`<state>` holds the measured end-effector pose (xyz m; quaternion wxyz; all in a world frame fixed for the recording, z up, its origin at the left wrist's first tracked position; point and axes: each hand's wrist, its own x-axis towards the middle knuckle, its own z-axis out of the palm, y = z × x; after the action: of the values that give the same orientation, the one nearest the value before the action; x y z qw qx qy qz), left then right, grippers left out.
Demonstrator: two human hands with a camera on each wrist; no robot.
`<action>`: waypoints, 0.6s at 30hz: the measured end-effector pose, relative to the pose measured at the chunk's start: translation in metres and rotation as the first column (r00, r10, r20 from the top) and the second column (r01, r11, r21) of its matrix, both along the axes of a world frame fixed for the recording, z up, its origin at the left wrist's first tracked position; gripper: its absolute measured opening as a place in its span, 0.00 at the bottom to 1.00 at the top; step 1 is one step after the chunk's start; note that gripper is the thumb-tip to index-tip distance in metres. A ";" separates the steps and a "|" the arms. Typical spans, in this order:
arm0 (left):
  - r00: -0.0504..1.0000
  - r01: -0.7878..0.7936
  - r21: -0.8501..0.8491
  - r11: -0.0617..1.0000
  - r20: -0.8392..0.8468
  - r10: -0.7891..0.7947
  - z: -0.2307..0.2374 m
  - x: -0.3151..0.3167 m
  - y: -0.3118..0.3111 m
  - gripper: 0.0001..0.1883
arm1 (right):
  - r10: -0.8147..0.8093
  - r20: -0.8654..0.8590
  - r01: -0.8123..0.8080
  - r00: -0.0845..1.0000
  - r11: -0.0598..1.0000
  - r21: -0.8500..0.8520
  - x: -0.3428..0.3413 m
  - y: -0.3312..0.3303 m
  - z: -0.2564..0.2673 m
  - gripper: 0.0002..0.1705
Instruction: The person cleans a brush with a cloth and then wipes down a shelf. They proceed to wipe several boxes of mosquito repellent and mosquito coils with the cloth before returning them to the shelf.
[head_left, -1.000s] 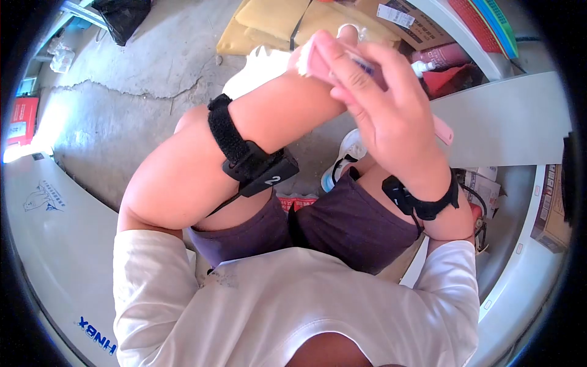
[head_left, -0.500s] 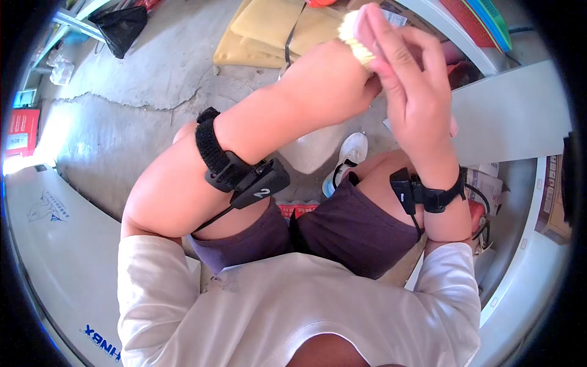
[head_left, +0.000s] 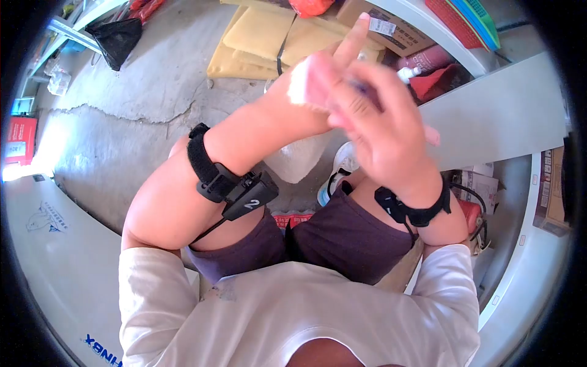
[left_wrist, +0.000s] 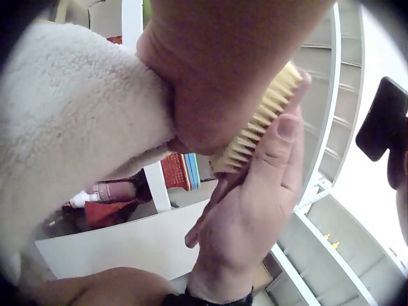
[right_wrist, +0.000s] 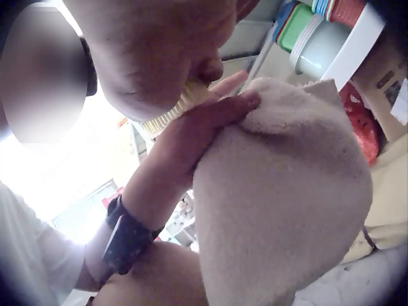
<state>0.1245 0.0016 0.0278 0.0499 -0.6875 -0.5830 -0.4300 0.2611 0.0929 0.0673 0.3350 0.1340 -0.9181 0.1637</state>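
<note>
Brush in the right hand seemed light and stiff, best gripped by its pink back; the left hand pinched soft fleece.

Folded sheets left of the cardboard box, baskets to its right (shoe nearer)

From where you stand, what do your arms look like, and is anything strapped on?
The short sleeves are white. A black strap circles the left forearm, bearing a dark box marked with a white 2. A black band rings the right wrist. A thin black cable leaves the box.
</note>
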 end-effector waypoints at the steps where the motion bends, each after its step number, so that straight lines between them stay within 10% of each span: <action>1: 0.990 -0.013 -0.084 0.996 0.141 0.025 0.001 0.001 -0.003 0.41 | -0.003 0.034 0.002 0.999 1.000 0.008 0.002 -0.010 0.003 0.35; 18: 0.948 0.038 -0.182 0.983 0.316 0.022 0.014 0.015 -0.003 0.24 | -0.306 -0.039 0.302 0.951 0.950 -0.076 -0.005 0.052 -0.001 0.26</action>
<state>0.1393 -0.0017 0.0416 -0.1106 -0.6137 -0.6182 -0.4786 0.2561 0.1454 0.0668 0.3837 -0.0165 -0.9129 0.1382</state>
